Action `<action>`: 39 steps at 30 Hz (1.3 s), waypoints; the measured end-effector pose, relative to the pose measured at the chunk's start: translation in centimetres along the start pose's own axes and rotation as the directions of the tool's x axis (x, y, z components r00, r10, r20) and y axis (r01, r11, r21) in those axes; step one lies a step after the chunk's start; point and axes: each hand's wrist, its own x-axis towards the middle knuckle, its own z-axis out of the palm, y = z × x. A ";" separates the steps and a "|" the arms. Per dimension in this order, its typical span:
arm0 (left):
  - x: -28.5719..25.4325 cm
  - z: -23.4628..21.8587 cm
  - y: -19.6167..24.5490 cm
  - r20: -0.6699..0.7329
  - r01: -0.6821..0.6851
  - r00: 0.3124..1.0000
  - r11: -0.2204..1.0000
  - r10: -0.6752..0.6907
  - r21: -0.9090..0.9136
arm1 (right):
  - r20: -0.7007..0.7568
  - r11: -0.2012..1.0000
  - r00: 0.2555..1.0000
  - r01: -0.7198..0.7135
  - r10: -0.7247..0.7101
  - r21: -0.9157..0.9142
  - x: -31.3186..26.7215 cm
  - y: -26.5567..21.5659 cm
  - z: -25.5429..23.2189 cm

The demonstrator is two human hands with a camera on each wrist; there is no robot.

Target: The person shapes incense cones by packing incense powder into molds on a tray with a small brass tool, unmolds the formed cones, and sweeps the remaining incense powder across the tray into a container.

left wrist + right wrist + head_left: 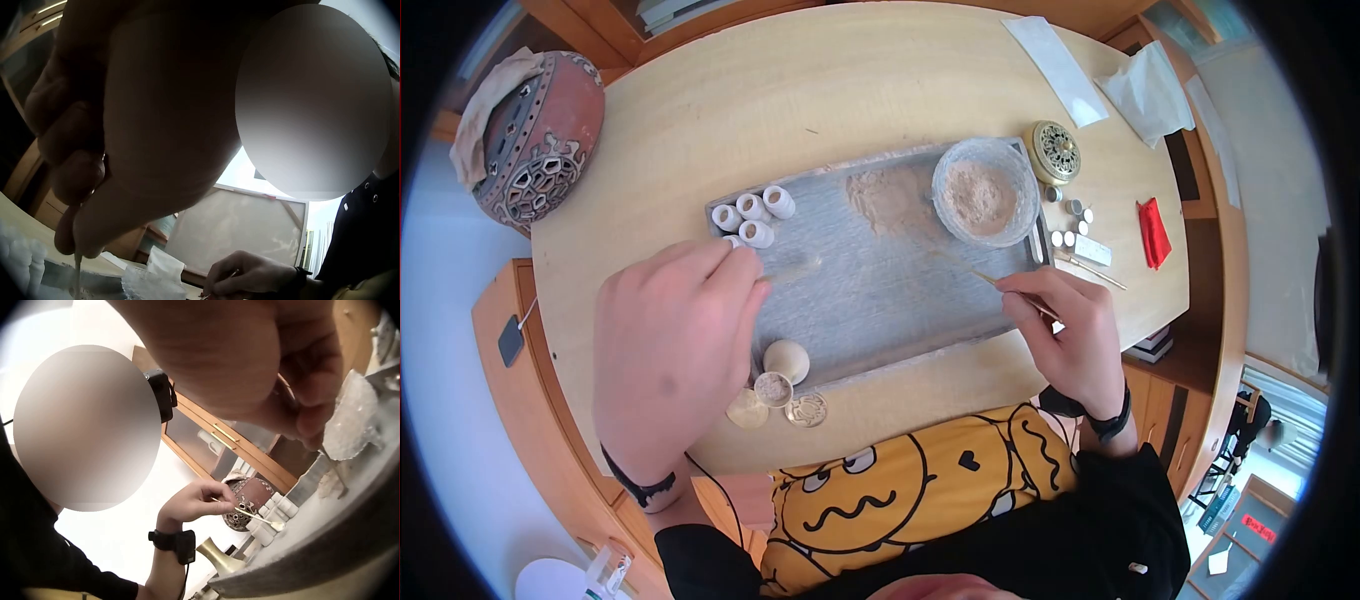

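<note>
My left hand pinches a thin pale stick with a small tip, held over the left part of the grey tray. In the head view my right hand pinches a thin brass-coloured tool, its end above the tray below the bowl. That translucent bowl holds pinkish-brown powder; more powder lies loose on the tray beside it. Several small white bottles stand in the tray's upper left corner, near my left hand.
A round wooden piece, a small cup of powder and brass discs are at the tray's lower left. An ornate pot stands far left. Right of the tray are a brass censer, small jars and a red cloth.
</note>
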 end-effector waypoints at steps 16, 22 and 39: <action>1.9 2.3 -1.2 -0.096 0.011 0.995 0.993 -0.022 -0.118 | 0.048 0.967 0.998 0.047 -0.036 -0.250 0.8 1.0 2.2; 2.2 2.7 -1.0 -0.082 0.024 0.996 0.999 -0.026 -0.030 | 0.140 0.961 0.990 0.031 0.008 -0.274 2.4 0.6 2.8; 2.0 3.1 -0.8 -0.133 0.000 0.991 1.000 0.002 0.012 | 0.064 0.912 0.994 0.104 -0.085 -0.397 4.5 0.3 7.2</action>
